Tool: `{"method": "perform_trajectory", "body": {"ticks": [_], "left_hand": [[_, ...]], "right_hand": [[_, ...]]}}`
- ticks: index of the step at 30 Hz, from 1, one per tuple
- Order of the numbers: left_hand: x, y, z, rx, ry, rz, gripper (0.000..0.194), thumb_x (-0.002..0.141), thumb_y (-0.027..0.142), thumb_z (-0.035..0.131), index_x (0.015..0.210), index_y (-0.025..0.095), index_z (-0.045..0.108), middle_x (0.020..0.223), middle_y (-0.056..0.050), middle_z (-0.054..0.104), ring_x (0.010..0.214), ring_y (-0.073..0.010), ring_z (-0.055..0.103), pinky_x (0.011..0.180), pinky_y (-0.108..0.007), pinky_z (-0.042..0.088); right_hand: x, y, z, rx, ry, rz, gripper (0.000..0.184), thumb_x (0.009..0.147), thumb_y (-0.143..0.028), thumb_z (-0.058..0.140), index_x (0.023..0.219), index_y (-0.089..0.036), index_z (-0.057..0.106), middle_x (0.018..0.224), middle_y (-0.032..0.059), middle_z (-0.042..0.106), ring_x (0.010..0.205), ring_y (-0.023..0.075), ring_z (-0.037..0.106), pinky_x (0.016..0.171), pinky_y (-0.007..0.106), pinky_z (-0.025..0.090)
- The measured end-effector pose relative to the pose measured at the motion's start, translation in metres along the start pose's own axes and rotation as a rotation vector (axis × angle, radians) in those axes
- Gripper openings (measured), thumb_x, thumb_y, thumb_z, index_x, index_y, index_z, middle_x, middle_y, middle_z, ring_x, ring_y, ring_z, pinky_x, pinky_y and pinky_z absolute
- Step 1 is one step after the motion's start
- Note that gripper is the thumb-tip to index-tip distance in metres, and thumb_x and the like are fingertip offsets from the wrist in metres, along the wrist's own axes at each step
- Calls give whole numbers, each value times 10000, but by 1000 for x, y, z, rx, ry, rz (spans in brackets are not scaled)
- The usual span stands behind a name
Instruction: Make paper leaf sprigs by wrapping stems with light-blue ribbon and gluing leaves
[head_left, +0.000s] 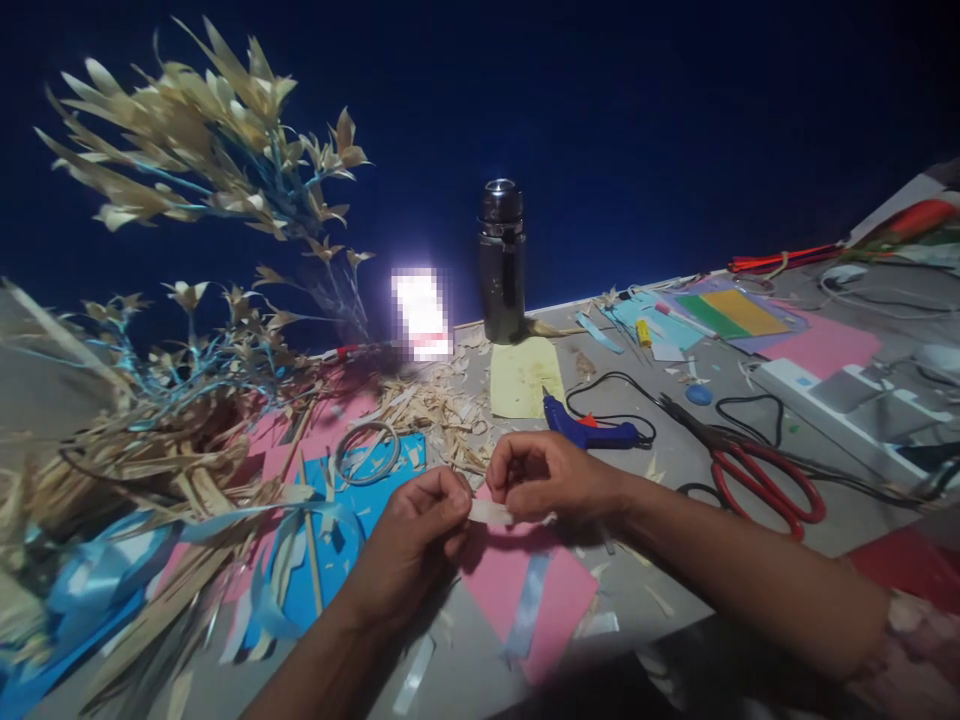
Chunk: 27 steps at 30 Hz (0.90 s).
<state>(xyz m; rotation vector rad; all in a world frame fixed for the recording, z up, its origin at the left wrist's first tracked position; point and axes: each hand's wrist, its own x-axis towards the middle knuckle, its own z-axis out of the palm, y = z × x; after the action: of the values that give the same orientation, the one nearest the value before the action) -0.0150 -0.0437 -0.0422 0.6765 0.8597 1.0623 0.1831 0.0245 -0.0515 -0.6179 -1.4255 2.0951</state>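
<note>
Between my two hands, a small pale strip, which looks like dried husk, is stretched low over the table. My left hand pinches one end between thumb and finger. The other end is in the curled fingers of my right hand. Beneath them lies a pink paper sheet with a short light-blue ribbon piece on it. Just beyond my right hand a blue glue gun rests with its nozzle over a yellow paper.
Red-handled scissors and a white power strip lie at right. A dark flask stands upright at the back. Husk flowers on blue stems rise at left, above loose husks, blue ribbon and a tape ring.
</note>
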Motion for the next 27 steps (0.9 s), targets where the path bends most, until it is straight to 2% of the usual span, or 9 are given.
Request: {"method": "perform_trajectory", "body": {"ticks": [5, 9, 11, 15, 19, 23, 27], "left_hand": [[0, -5, 1, -3, -27, -32, 352, 748, 359, 855, 627, 165, 588, 474, 45, 464, 452, -93, 400, 493, -231, 351], [-2, 1, 2, -45, -41, 8, 357, 742, 343, 860, 620, 163, 577, 502, 44, 476, 454, -83, 385, 493, -227, 343], [-2, 3, 3, -48, -40, 16, 360, 744, 348, 858, 621, 164, 575, 504, 47, 475, 448, -80, 385, 493, -226, 345], [-1, -3, 4, 35, 13, 29, 374, 725, 378, 872, 622, 163, 584, 490, 47, 478, 439, -81, 407, 477, -216, 328], [0, -12, 5, 114, 57, -13, 393, 716, 425, 874, 636, 160, 594, 482, 39, 491, 439, -85, 410, 464, -213, 312], [0, -8, 4, 61, 52, -27, 412, 700, 426, 884, 629, 161, 576, 454, 50, 461, 428, -75, 364, 459, -209, 298], [2, 3, 2, 52, 135, 48, 376, 780, 443, 820, 666, 151, 611, 444, 37, 476, 440, -85, 379, 461, -203, 332]], "right_hand": [[1, 8, 6, 38, -12, -13, 363, 642, -313, 929, 766, -153, 628, 747, -17, 631, 619, 96, 573, 564, 212, 429], [1, 3, -2, 84, -92, -54, 380, 623, -305, 941, 733, -149, 611, 737, -23, 620, 624, 90, 561, 564, 203, 434], [1, 1, -5, 74, -82, -55, 374, 653, -335, 925, 779, -147, 627, 739, -18, 624, 638, 94, 564, 571, 203, 438], [0, 0, -1, -24, -31, 1, 407, 667, -357, 913, 900, -146, 654, 790, -5, 650, 658, 93, 558, 584, 202, 435], [-1, 1, 7, -67, 35, 34, 377, 657, -323, 917, 863, -156, 649, 715, -36, 606, 633, 89, 533, 590, 211, 425], [-1, -2, 4, -72, -21, 40, 385, 620, -336, 925, 801, -154, 639, 759, -16, 633, 660, 100, 561, 603, 222, 445], [-1, -8, -3, -69, -35, 77, 375, 619, -311, 922, 821, -156, 647, 700, -36, 620, 599, 89, 534, 544, 201, 406]]}}
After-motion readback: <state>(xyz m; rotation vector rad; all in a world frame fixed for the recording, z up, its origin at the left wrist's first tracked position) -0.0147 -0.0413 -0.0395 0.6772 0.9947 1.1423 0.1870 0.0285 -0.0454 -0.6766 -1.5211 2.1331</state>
